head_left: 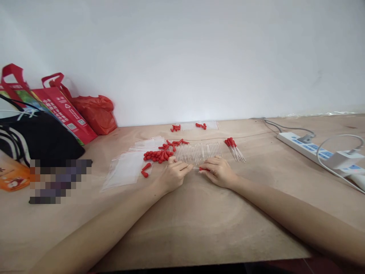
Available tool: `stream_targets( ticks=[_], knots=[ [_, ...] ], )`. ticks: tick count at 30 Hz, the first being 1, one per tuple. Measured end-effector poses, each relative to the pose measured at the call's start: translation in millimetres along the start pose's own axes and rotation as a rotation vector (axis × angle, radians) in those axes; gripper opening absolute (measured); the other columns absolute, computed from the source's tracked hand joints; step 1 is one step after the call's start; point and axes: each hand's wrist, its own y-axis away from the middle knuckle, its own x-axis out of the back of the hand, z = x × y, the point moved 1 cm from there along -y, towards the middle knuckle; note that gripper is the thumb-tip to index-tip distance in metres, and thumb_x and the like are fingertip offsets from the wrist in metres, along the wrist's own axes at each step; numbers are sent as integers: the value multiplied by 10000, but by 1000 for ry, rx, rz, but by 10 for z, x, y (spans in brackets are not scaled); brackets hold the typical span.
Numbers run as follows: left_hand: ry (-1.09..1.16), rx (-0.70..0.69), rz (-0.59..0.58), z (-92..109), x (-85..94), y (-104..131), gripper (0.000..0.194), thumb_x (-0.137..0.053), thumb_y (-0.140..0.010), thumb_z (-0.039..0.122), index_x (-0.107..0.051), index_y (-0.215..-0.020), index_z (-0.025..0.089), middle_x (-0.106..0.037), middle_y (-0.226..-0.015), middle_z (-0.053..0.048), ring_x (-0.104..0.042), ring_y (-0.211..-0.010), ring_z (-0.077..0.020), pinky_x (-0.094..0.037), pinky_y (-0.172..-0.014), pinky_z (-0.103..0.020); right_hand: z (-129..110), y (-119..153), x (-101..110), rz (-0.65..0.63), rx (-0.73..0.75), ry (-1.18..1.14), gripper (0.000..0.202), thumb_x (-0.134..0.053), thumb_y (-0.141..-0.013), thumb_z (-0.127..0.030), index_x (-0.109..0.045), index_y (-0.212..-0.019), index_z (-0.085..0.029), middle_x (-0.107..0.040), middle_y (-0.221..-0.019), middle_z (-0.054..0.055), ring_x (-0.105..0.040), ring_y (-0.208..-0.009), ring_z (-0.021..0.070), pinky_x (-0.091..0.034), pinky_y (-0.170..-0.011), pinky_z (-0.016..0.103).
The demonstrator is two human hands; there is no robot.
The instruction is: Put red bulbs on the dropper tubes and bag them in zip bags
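My left hand (177, 174) pinches a thin glass dropper tube (196, 168), which points to the right. At its right end, the fingers of my right hand (218, 171) close round a red rubber bulb (201, 169); whether the tube sits inside the bulb I cannot tell. Just beyond my hands lies a row of clear glass tubes (194, 151). A heap of loose red bulbs (157, 156) is left of that row, with two single bulbs (145, 170) nearer me. Several droppers with red bulbs fitted (234, 148) lie together beyond my right hand.
Clear plastic zip bags (124, 171) lie left of the bulbs. More bulbs and tubes in bags (188, 126) are by the wall. A white power strip (308, 147) with cables is on the right. Red bags (64, 108) and a black bag (54, 139) stand at left.
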Motion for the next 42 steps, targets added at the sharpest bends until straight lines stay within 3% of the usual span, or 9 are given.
stream_targets(
  ticks=[14,21,24,29,32,34,37,42],
  knots=[
    [11,-12,69,78,-6,-37,291,-333,-766,14,-587,-849,130,-614,-615,-13,-518,-553,-123,-277,-689,-321,-26,-49,-21,-59,43,-37,214,-436,-849,-292,-598,-846,-152,-616,-748,50,-527,-705,131,-285,-631,280],
    [62,31,65,64,-34,-19,283,-340,-776,31,-588,-850,144,-649,-664,-17,-548,-567,-124,-284,-693,-330,-18,-87,-22,-68,11,-67,223,-444,-841,-307,-610,-832,-159,-604,-719,53,-511,-696,146,-302,-630,291],
    [149,135,99,53,-73,-21,236,-376,-807,76,-583,-889,155,-677,-759,-23,-582,-620,-123,-291,-716,-331,-8,-118,-18,-31,-129,-263,208,-475,-821,-333,-606,-820,-170,-600,-740,56,-511,-725,152,-350,-668,297],
    [291,305,147,66,-88,-56,206,-400,-863,219,-571,-973,184,-686,-837,-26,-594,-650,-116,-299,-791,-333,-19,-172,-148,181,-581,-863,288,-591,-713,-413,-511,-883,-194,-538,-675,-11,-508,-614,112,-411,-596,257],
    [329,332,112,80,-20,-64,244,-420,-852,292,-542,-1035,186,-675,-855,-28,-592,-734,-140,-276,-836,-353,54,-222,-152,279,-655,-1009,363,-621,-665,-422,-460,-910,-206,-502,-661,-39,-483,-575,93,-404,-570,239],
    [313,368,102,64,35,-53,269,-418,-844,307,-529,-1053,179,-657,-898,-42,-572,-833,-168,-265,-842,-366,205,-251,-52,315,-680,-938,371,-586,-685,-423,-466,-957,-201,-502,-658,-35,-474,-575,96,-393,-564,236],
    [196,470,112,-22,79,-10,229,-432,-828,299,-555,-986,187,-636,-925,-52,-530,-908,-200,-254,-835,-387,543,-266,189,291,-781,-610,370,-477,-759,-391,-494,-1060,-177,-534,-666,-10,-481,-590,116,-369,-550,238],
    [-39,652,139,-245,51,92,202,-507,-747,216,-564,-941,208,-617,-945,-55,-498,-934,-236,-246,-814,-414,952,-271,372,-68,-942,169,250,-435,-768,-270,-588,-946,-184,-616,-736,42,-545,-710,178,-346,-628,270]
  ],
)
